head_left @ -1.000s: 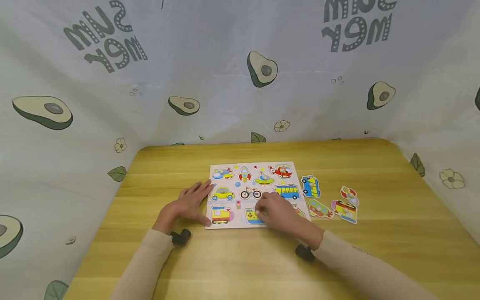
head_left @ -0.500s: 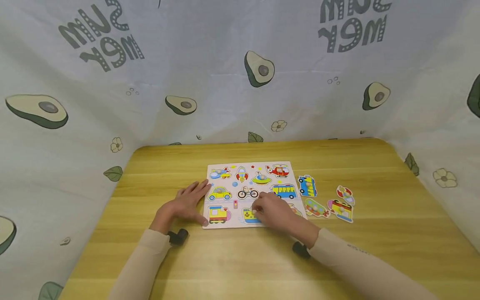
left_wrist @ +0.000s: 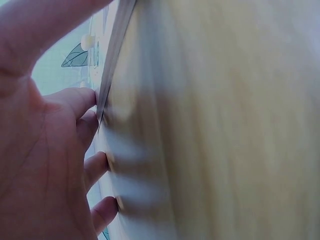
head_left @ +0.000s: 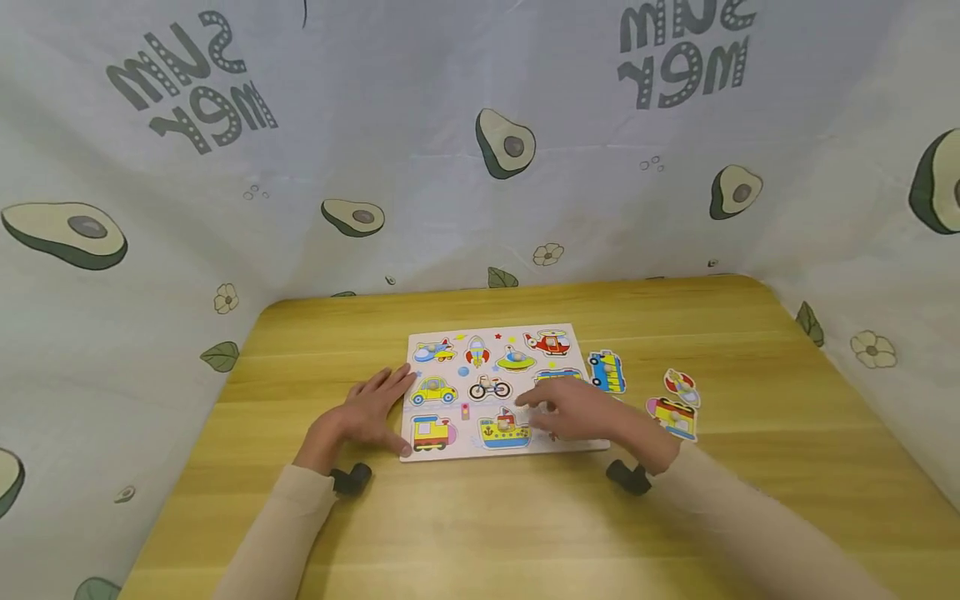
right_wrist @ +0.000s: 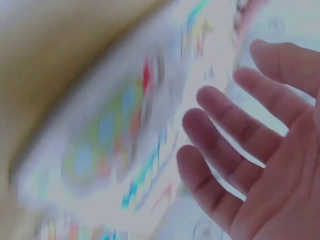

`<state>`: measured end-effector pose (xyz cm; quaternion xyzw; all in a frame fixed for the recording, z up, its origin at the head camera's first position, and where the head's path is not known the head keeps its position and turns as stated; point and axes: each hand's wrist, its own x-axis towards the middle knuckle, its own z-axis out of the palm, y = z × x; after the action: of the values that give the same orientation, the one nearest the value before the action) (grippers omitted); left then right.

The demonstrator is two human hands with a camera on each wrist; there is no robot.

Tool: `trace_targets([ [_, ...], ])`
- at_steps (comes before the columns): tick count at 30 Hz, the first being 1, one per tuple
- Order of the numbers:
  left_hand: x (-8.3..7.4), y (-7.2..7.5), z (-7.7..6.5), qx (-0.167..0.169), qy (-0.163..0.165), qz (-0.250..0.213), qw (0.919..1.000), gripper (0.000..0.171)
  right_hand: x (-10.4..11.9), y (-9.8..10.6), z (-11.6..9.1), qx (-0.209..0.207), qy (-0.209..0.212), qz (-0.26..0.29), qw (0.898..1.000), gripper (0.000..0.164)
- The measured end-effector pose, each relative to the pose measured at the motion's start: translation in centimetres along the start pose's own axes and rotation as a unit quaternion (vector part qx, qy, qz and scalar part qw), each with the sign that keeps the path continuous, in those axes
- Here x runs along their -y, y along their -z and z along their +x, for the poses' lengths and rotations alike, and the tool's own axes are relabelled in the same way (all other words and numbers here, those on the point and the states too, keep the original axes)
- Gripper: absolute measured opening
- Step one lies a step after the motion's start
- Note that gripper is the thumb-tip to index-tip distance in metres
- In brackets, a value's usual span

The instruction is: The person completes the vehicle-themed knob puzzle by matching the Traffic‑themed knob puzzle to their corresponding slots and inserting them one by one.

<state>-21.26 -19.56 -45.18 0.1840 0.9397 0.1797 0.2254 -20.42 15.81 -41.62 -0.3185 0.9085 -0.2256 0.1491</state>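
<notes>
The pale puzzle board (head_left: 465, 450) lies on the table, printed with colourful vehicles. My left hand (head_left: 367, 412) rests at its left edge, fingers spread, with fingertips right at the board's edge in the left wrist view. My right hand (head_left: 573, 408) is over the lower right of the board and holds nothing; its fingers (right_wrist: 220, 135) are apart and loosely bent in the right wrist view. Just left of those fingertips is the boat piece (head_left: 495, 435), with a small knob, in the bottom row. The lower right corner picture is mostly hidden beneath the right hand.
Right of the board lie loose pieces: a blue and yellow bus piece (head_left: 607, 372), a red and white piece (head_left: 682, 387) and a train piece (head_left: 678, 418) under it. The wooden table (head_left: 450, 533) ends at a white avocado-print curtain (head_left: 420, 167).
My right hand has let go at the boat and moved right, its fingers loosening, so the boat piece shows. The submarine-like loose piece is now hidden by that hand. The head view shifted slightly.
</notes>
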Motion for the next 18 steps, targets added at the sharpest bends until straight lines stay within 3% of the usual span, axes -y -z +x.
trace_targets([
  [3,0.2,-0.1,-0.2,-0.004,-0.004,-0.003,1.0000,0.119,-2.6,2.0,-1.2,-0.020,0.010,-0.001,1.000,0.027],
  [10,0.4,-0.3,0.0,-0.006,-0.004,0.002,1.0000,0.120,-8.1,6.1,-4.1,-0.074,-0.102,-0.034,0.991,0.026],
  [14,0.3,-0.3,0.1,-0.004,-0.003,0.005,1.0000,0.121,-9.4,6.7,-4.4,-0.064,-0.137,-0.055,0.987,0.029],
  [18,0.2,-0.2,0.0,-0.004,-0.010,0.006,0.9999,0.120,-9.8,5.8,-3.4,-0.036,-0.135,-0.057,0.989,0.033],
])
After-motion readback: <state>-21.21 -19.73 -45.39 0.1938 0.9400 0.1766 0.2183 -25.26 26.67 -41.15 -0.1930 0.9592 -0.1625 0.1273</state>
